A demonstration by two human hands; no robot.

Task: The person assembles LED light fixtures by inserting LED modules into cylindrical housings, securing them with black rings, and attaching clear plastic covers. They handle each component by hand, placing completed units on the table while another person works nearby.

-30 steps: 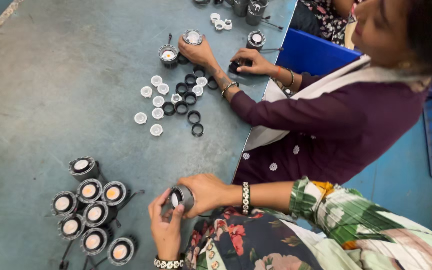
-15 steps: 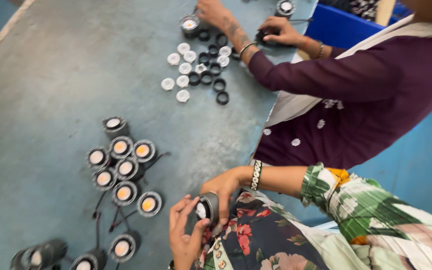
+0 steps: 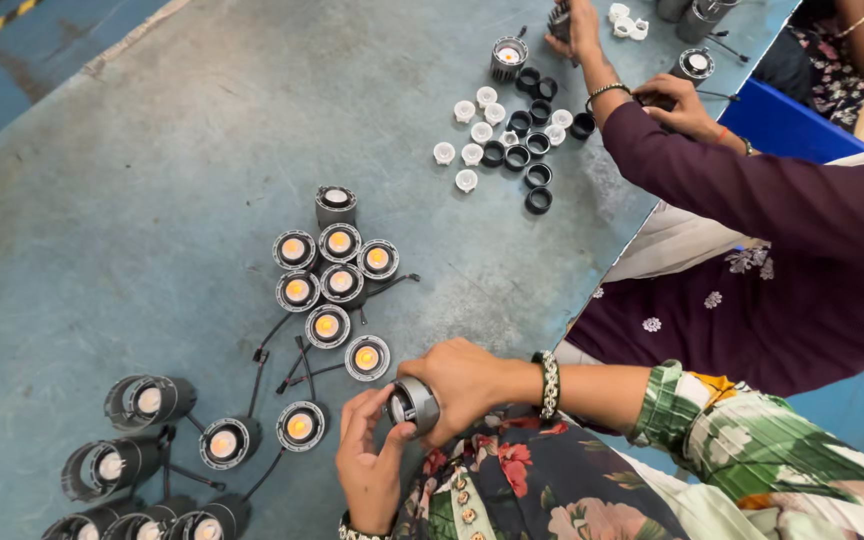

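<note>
Gripping a small round lamp housing [image 3: 413, 404], my right hand [image 3: 465, 378] and left hand [image 3: 369, 462] pinch it above the surface [image 3: 152, 150].

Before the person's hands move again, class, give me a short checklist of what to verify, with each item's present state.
1. Right hand grips the small round lamp unit: ok.
2. Left hand supports it from below, fingertips touching: ok.
3. Unit held over the table edge, not resting on it: ok.
4. Upright lamp cluster apart from both hands: ok.
5. Co-worker's hand well away: ok.
6. Unit's front fully seated: cannot tell.
</note>
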